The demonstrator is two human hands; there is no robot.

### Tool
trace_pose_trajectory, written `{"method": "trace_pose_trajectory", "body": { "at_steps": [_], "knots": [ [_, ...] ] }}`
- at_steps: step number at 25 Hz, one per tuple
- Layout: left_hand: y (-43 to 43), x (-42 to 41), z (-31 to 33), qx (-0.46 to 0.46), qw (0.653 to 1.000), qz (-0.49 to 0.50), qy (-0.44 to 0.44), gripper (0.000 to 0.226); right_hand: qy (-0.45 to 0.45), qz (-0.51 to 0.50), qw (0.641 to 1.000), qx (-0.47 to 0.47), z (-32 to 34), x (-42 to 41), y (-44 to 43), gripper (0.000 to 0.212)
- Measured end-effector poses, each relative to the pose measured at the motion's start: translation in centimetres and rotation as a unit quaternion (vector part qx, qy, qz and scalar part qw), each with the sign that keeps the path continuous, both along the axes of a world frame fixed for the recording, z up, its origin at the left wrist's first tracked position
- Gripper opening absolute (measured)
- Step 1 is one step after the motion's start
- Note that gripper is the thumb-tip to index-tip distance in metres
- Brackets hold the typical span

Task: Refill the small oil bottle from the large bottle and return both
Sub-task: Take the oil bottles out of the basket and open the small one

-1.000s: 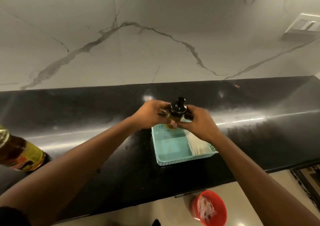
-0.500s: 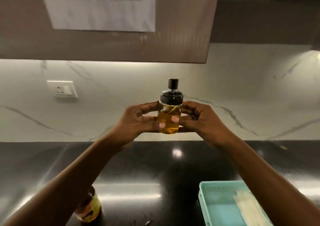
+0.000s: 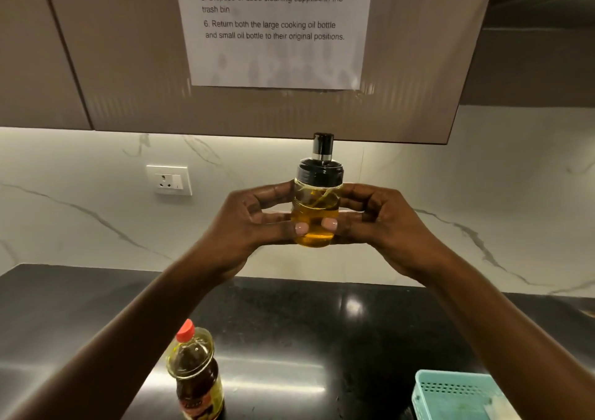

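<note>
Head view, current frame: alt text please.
Both hands, left hand and right hand, hold up a small clear glass oil bottle with black lid, about half full. On the black countertop stand a large red-capped plastic oil bottle and a teal plastic basket.

Two hands (image 3: 248,223) (image 3: 383,223), two bottles: one small (image 3: 317,200), one large (image 3: 196,374); one basket (image 3: 450,387), one socket (image 3: 169,180), one sheet (image 3: 273,27)

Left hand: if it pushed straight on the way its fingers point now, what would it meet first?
The left hand points rightward, its fingers already on the small clear glass oil bottle with the black cap. Past the bottle it would likely meet the right hand gripping the opposite side.
</note>
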State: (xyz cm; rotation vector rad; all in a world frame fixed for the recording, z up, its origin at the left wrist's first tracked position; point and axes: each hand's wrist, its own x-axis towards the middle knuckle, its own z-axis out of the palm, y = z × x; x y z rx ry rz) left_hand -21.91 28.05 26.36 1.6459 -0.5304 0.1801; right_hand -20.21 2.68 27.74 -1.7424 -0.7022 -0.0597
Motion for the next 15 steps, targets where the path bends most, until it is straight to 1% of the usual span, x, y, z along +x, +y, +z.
{"method": "trace_pose_trajectory", "body": {
  "at_steps": [5,7,9,12,15],
  "knots": [
    [-0.4,0.0,-1.6,-0.014,1.000,-0.015,0.010,0.065,0.017,0.003,1.000,0.008,-1.3,-0.5,-0.5,0.050],
    [-0.9,-0.3,-4.1,-0.018,0.999,-0.022,0.034,0.067,0.043,0.019,0.999,-0.010,-3.6,-0.9,-0.7,0.055],
    [-1.5,-1.0,-8.2,-0.014,0.997,-0.033,0.071,0.068,0.076,0.031,0.996,-0.033,-7.3,-1.5,-0.8,0.058],
    [-2.0,-2.6,-15.2,-0.008,0.995,-0.027,0.095,0.065,0.115,0.004,0.992,-0.058,-13.4,-2.6,-1.0,0.061],
    [-2.8,-4.1,-21.0,0.013,0.993,-0.005,0.115,0.069,0.106,-0.013,0.985,-0.139,-18.9,-3.6,-1.0,0.069]
  ]
}}
